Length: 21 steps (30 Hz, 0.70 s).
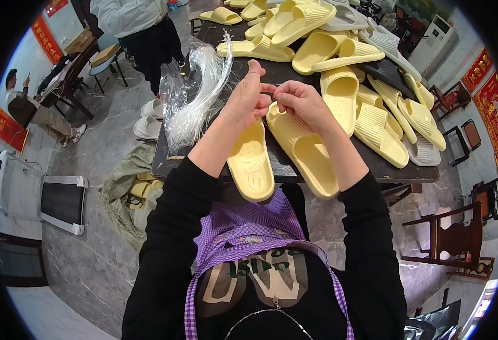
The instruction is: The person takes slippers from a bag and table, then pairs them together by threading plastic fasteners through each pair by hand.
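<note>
My left hand [247, 97] is raised over the near edge of the table, thumb up, one finger reaching to my right hand, the others curled. My right hand [304, 102] is closed in a pinch against that fingertip; anything held there is too fine to make out. Below them lies a pair of yellow slide sandals, the left slipper [251, 164] and the right slipper [316, 158], heels toward me and jutting past the table edge. Left of my hands, a bundle of clear plastic strands [203, 85] lies in a torn clear bag [172, 122].
Several yellow slippers [340, 51] and some grey slippers [393, 51] pile up on the dark table [172, 164]. A sack with slippers [125, 195] sits on the floor at left. A person [141, 28] stands beyond the table; wooden chairs [450, 235] are at right.
</note>
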{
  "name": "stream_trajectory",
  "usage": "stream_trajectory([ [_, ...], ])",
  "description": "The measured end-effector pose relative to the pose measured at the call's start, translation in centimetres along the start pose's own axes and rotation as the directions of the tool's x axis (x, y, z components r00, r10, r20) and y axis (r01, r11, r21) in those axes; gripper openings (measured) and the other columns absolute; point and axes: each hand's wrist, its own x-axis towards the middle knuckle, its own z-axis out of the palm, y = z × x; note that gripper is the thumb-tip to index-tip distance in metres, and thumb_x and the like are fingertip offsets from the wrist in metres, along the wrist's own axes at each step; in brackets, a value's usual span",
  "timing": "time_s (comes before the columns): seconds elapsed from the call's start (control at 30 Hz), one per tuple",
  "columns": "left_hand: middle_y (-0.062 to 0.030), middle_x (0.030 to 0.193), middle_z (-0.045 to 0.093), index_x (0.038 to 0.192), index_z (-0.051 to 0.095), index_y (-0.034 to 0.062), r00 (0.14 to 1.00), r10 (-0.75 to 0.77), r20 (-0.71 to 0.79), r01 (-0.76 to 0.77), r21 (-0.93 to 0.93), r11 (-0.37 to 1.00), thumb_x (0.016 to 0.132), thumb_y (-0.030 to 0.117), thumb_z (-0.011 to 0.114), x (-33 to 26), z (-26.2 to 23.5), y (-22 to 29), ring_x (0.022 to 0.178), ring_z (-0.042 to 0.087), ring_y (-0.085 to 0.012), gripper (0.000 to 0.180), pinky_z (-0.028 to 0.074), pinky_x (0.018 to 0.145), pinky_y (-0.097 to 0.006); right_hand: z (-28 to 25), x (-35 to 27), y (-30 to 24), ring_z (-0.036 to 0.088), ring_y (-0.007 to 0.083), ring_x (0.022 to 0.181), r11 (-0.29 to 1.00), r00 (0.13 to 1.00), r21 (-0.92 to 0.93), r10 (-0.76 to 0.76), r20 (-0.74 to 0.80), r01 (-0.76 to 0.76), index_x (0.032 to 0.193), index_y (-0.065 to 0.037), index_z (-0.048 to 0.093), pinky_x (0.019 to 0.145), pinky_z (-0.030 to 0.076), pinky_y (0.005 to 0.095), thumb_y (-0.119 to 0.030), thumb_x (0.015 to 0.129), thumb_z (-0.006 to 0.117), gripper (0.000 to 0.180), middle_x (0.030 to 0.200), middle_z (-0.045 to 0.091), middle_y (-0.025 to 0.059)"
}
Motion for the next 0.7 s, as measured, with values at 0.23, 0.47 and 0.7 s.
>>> stream_trajectory([
  [0.23,-0.0136,0.089,0.051,0.123,0.034,0.0015,0.975,-0.008,0.221,-0.036,0.196,0.98,0.08,0.073,0.026,0.8,0.1,-0.9,0.042,0.033,-0.0056,0.084,0.023,0.035,-0.02,1.2,-0.4,-0.5,0.052,0.0076,0.065,0.971,0.984,-0.169,-0.176,-0.014,0.171,0.09,0.003,0.059,0.061,0.043,0.0222,-0.008,0.083,0.056,0.013,0.072,0.06,0.0017],
  [0.47,-0.0134,0.085,0.051,0.112,0.042,0.0006,0.993,0.073,-0.09,-0.067,0.068,0.995,0.083,0.068,0.031,1.1,2.2,-1.0,0.041,0.032,-0.0067,0.074,0.022,0.034,-0.021,1.2,-1.6,-0.9,0.049,0.0054,0.066,0.9,0.974,-0.392,-0.222,-0.041,0.189,0.095,0.002,0.06,0.064,0.043,0.0198,-0.009,0.085,0.056,0.015,0.075,0.059,0.0],
  [0.7,-0.0064,0.071,0.045,0.097,0.044,0.0011,0.964,0.105,-0.244,-0.175,-0.288,0.942,0.087,0.059,0.039,1.1,2.5,-0.6,0.04,0.031,-0.0092,0.059,0.022,0.033,-0.024,1.5,-3.6,-0.8,0.05,0.0065,0.065,0.877,0.984,-0.448,-0.148,0.095,0.175,0.084,0.001,0.058,0.062,0.042,0.02,-0.009,0.085,0.055,0.01,0.072,0.059,0.0013],
])
